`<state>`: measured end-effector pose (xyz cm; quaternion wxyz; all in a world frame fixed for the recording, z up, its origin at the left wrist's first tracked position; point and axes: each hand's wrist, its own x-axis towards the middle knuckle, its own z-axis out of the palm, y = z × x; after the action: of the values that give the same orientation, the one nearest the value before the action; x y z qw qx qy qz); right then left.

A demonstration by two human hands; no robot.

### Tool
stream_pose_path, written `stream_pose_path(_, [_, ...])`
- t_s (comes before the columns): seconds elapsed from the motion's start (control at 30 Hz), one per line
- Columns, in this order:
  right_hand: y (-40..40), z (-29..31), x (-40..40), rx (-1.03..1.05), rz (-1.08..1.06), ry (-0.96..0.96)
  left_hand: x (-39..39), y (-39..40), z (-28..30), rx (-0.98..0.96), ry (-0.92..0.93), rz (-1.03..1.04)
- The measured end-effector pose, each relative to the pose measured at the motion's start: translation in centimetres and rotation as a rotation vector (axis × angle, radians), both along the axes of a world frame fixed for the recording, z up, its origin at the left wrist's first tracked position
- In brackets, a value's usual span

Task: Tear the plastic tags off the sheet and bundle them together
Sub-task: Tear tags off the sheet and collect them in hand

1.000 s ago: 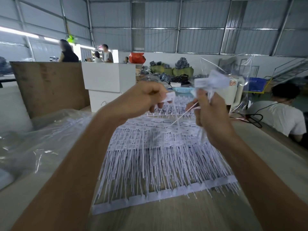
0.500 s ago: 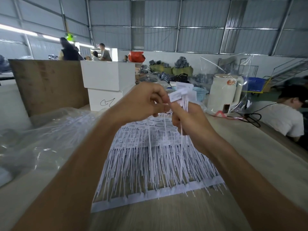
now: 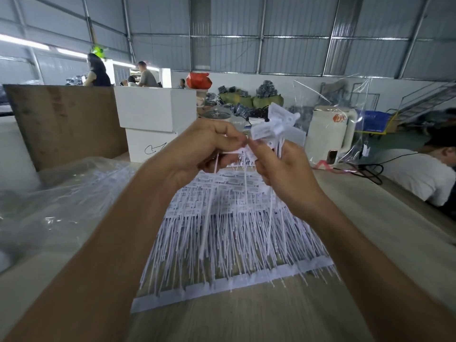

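Observation:
A stack of white plastic tag sheets (image 3: 229, 233) lies on the wooden table in front of me, its thin tails pointing toward me and ending in a white strip. My right hand (image 3: 286, 171) is raised above it, closed around a bundle of torn-off tags (image 3: 274, 125) whose flat heads fan out above my fingers and whose tails hang down. My left hand (image 3: 204, 146) is beside it, pinching a single white tag (image 3: 243, 151) between thumb and fingers. The fingertips of the two hands touch.
Crumpled clear plastic wrap (image 3: 56, 201) lies at the left. White boxes (image 3: 155, 119) and a brown board (image 3: 66, 122) stand behind. A white kettle (image 3: 330, 134) in a clear bag is at the right, with a seated person (image 3: 424, 174) and black cables beyond it.
A second ago my hands were apart, the left gripping a tag at the sheet. They have come together, and the left hand now holds a single tag against the bundle.

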<state>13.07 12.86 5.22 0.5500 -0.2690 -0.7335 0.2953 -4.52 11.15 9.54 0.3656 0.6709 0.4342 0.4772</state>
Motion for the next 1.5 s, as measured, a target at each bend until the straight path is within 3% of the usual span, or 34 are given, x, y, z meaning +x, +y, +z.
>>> stream_pose_path(0.17, [0.4,0.0,1.1,0.494,-0.232,-0.393,-0.4,0.0,-0.7,-0.193,-0.191,-0.256])
stream_pose_path(0.3, [0.6,-0.4,1.4,0.768,-0.360,-0.436,-0.3,0.4,-1.2,-0.249,-0.238,-0.331])
stream_pose_path(0.67, [1.3,-1.4,1.7,0.884,-0.544,-0.360,-0.7,0.2,-0.7,-0.235,-0.138,-0.381])
stream_pose_path(0.77, [2.4,0.1,3.7,0.637,-0.702,-0.033,-2.3,-0.4,-0.5,-0.222,-0.101,-0.437])
stream_pose_path(0.83, [2.4,1.6,5.0,0.389,-0.600,0.284,-3.1,-0.5,-0.1,-0.168,-0.070,-0.329])
stream_pose_path(0.87, [2.5,2.0,5.2,0.271,-0.525,0.328,-3.1,-0.5,0.1,-0.138,-0.024,-0.258])
stream_pose_path(1.0, [2.3,1.4,3.2,-0.040,-0.326,0.072,-2.2,-0.6,0.3,-0.003,0.177,-0.185])
stream_pose_path(1.1, [1.6,0.2,1.0,-0.223,-0.120,-0.009,-1.8,-0.8,0.1,0.143,0.279,-0.149])
stream_pose_path(1.3, [0.9,-0.7,-0.9,-0.392,0.037,0.263,-1.2,0.0,-0.3,0.220,0.161,-0.043])
stream_pose_path(1.5, [0.8,-0.5,-0.8,-0.380,0.095,0.231,0.0,0.6,-0.9,0.320,0.168,0.036])
